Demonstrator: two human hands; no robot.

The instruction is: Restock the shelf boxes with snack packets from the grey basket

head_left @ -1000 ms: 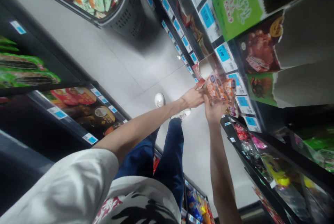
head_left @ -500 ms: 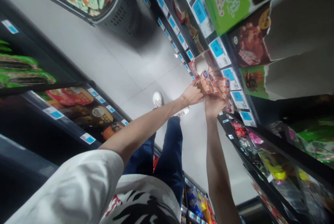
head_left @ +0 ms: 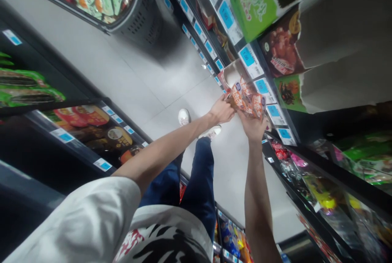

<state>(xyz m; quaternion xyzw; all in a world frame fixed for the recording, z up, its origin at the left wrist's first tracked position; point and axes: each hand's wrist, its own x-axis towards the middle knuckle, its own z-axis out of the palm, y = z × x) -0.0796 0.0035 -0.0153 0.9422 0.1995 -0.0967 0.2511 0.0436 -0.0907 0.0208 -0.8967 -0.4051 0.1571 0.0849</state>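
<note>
Orange-and-white packets (head_left: 242, 96) are lying bunched at an open cardboard box (head_left: 232, 76) beside a row of blue-and-white price labels (head_left: 250, 60), the clearest packet slanting its long axis from upper left to lower right, its lower end pointing toward the right hand (head_left: 252, 126). That hand's grip is clasping the bunch from the near side, thumb and fingers lying along opposite edges. The left hand (head_left: 222, 110) is resting with bent fingers by the box's near corner, though whether its grip is pinching cardboard or a packet I cannot tell, and a grey basket (head_left: 142, 16) is showing well apart.
</note>
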